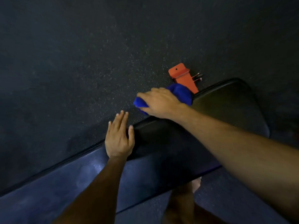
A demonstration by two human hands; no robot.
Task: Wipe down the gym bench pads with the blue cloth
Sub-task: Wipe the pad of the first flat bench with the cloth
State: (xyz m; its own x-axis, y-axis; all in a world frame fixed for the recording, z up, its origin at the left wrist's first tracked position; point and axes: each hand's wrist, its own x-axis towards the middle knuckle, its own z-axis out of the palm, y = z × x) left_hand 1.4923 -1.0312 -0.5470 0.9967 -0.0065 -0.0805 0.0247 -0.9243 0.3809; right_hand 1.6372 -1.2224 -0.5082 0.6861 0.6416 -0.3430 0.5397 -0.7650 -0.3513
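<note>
A dark speckled rubber floor (80, 62) is filling the view, with the long black padded gym bench pad (226, 110) crossing it. An orange metal frame foot (182, 78) is showing beyond. The right hand (160, 104) is clutching the bunched blue cloth (181, 92) at the pad's far edge; the left hand (119, 139), fingers straight, is resting on that edge.

The person's left hand (119, 138) and right hand (159, 103) are bare, without gloves, rings or a watch. Both forearms are uncovered up to the picture's edge, with no sleeve visible. Below the right forearm, a bare leg appears.
</note>
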